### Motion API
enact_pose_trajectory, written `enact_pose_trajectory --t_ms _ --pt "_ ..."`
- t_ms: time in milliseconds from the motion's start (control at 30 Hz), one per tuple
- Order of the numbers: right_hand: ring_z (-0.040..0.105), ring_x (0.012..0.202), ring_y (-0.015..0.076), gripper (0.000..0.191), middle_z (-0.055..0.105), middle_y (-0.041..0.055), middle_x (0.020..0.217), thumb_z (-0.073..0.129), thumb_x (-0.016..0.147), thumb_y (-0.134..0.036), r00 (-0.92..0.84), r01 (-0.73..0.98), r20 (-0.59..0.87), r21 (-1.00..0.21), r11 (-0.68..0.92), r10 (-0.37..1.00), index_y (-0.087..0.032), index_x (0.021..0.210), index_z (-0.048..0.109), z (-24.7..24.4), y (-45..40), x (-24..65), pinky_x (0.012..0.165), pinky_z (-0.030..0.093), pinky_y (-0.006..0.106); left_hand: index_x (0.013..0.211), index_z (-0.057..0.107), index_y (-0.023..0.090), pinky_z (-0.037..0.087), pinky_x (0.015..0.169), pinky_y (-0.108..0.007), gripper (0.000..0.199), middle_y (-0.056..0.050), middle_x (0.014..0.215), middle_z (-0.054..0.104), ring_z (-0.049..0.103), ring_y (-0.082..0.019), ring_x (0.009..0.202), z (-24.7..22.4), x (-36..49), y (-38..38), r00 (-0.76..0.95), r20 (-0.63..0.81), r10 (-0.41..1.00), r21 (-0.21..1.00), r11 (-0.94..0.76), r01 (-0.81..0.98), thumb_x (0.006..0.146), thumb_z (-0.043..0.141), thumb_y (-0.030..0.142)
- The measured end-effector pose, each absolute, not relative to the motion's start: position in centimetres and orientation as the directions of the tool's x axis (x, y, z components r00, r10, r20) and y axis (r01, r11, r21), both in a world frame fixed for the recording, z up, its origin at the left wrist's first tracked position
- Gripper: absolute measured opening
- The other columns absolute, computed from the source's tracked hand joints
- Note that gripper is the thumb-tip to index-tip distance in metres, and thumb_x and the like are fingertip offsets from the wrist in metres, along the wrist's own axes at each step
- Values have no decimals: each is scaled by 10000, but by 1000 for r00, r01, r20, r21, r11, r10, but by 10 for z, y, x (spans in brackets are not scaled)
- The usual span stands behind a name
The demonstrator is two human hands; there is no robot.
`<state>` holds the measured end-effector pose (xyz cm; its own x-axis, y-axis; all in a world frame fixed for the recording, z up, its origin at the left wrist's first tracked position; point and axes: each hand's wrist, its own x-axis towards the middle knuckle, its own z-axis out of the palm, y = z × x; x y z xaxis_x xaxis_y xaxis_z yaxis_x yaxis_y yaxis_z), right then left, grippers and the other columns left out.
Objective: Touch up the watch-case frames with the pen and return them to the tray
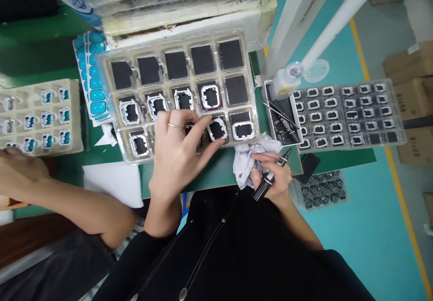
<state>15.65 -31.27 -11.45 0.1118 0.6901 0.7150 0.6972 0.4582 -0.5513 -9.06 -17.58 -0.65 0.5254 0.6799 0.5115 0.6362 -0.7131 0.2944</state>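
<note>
My left hand [181, 150] reaches over the front row of a clear plastic tray [248, 91]. Its thumb and index finger close about the edges of a white square frame with a dark opening [217, 128], which sits slightly tilted in its compartment. Farther back in the tray is a similar frame with a purplish rim [210, 97]; more white frames lie around it. In my right hand [279, 177] are a black marker pen [267, 181] and a crumpled, stained white cloth [244, 161], at the table's front edge.
A co-worker's arm [77, 206] rests at left by a beige tray [81, 134] of parts. Teal sticker sheets [96, 82] lie behind it. To the right stand a white bottle [286, 81], a box with tweezers [282, 127] and a tray of frames [367, 131]. A white post [341, 19] rises there.
</note>
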Motion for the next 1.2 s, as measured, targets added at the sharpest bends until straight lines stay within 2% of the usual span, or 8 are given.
enact_pose_trajectory --t_ms 167,333,433,600,700,833,1067,1200 --pt "907 972 317 363 917 120 1118 827 979 -191 106 693 722 -547 470 684 -249 1292 653 -115 -313 158 844 783 533 1533 715 260 544 914 -543 602 -159 1238 718 623 -353 1078 -5 -65 -179 557 602 573 305 -809 503 1004 932 450" --pt "905 974 328 360 916 110 1127 826 990 -205 109 699 725 -542 467 680 -262 1301 655 -117 -314 159 825 779 533 1299 749 176 524 953 -520 204 -178 1263 755 654 -353 1132 -12 -19 -188 599 483 638 326 -766 554 1126 748 285" --pt "907 969 342 365 913 112 1137 840 987 -215 136 704 735 -543 457 664 -261 1309 674 -121 -315 160 817 782 532 1165 723 207 522 913 -476 65 -155 1270 816 712 -333 1134 -13 -10 -200 556 596 579 381 -814 439 1110 724 173" --pt "900 958 337 264 915 109 1123 777 1043 -244 156 676 732 -568 469 663 -273 1287 679 -126 -317 162 800 775 537 1117 668 219 570 731 -370 193 -42 914 811 759 -227 829 -28 -27 -232 531 705 470 489 -864 116 1044 847 208" --pt "891 979 330 357 916 103 1124 842 973 -206 158 676 703 -589 443 693 -271 1277 666 -125 -318 162 804 774 547 1048 643 236 519 613 -325 202 19 759 726 674 -171 633 -49 -48 -248 476 660 581 531 -809 251 1024 804 116" --pt "880 965 326 343 916 97 1124 843 979 -224 152 683 689 -592 429 709 -285 1259 653 -122 -318 161 794 764 552 958 633 259 407 550 -333 243 69 633 594 536 -146 525 -78 -80 -256 396 614 683 420 -707 569 1003 780 71" --pt "886 969 330 392 911 111 1118 850 948 -186 127 684 698 -576 448 704 -259 1283 661 -120 -315 163 809 766 541 1083 752 196 565 683 -343 105 -87 985 798 714 -228 836 -96 -104 -261 505 454 734 417 -676 608 1052 845 234" --pt "891 986 327 392 911 114 1139 838 959 -182 128 679 697 -580 450 705 -247 1298 654 -124 -316 165 839 760 548 1447 708 152 671 897 -448 515 -177 1241 807 756 -322 1101 -95 -116 -265 569 385 726 563 -674 479 1039 892 407"
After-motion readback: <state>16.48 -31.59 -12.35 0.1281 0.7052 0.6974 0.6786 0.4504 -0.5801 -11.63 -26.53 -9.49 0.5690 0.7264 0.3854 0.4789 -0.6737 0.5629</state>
